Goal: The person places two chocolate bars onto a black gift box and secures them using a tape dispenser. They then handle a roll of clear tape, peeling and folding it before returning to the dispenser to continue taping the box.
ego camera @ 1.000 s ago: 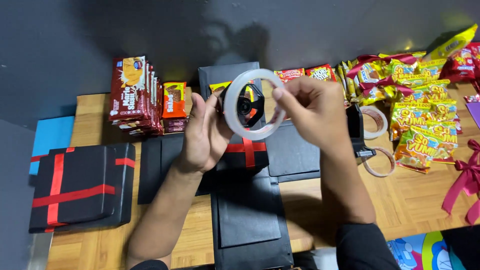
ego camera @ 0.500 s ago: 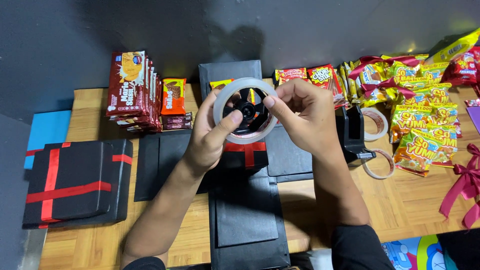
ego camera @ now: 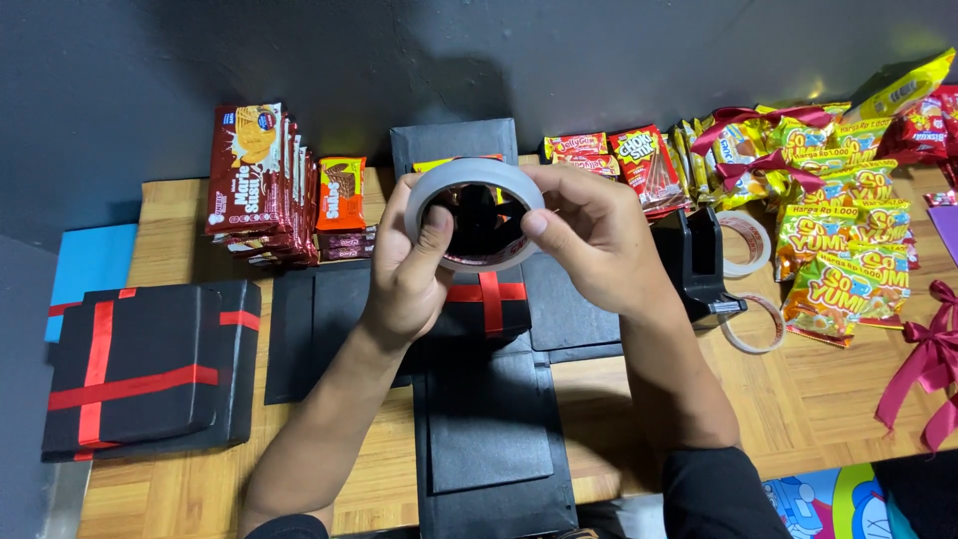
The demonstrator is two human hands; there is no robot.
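So the tape roll [ego camera: 477, 215] has dropped a bit lower, now pinched between left hand [ego camera: 411, 274] and right hand [ego camera: 591, 240], both grips closed on it, thumbs feeling the rim over the black folded box [ego camera: 486, 419].

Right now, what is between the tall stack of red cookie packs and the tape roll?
In the head view, an orange snack pack stands between the red packs and the tape roll.

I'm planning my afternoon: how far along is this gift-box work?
Done: one closed black box with red ribbon lies at the left. In hand: left hand and right hand hold a grey tape roll above an unfolded black box. Left: snack packets lie unpacked.
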